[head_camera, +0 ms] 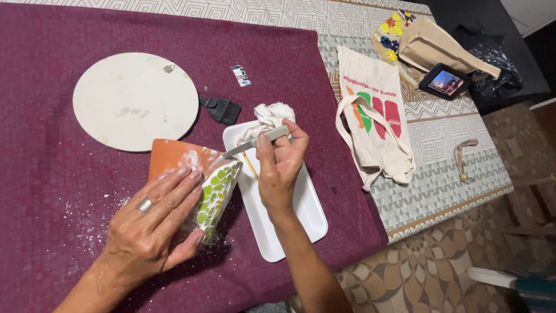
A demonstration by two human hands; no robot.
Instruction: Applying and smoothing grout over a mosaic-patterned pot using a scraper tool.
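My left hand point(153, 223), a ring on one finger, lies flat over a terracotta pot point(174, 156) that rests on its side on the maroon cloth point(52, 168). The pot's rim is covered with green and yellow mosaic pieces point(214, 194) dusted with white powder. My right hand point(281, 168) grips a small metal knife point(255, 142) whose tip touches the top edge of the mosaic. Under that hand sits a white rectangular tray point(295, 217) with a crumpled white rag point(269, 116) at its far end.
A round pale board point(133, 98) lies at the back left, a black scraper point(221, 108) beside it. To the right are a cloth tote bag point(373, 113), a phone point(445, 81), a tan bag point(440, 43) and coloured mosaic pieces point(392, 29). White dust covers the cloth.
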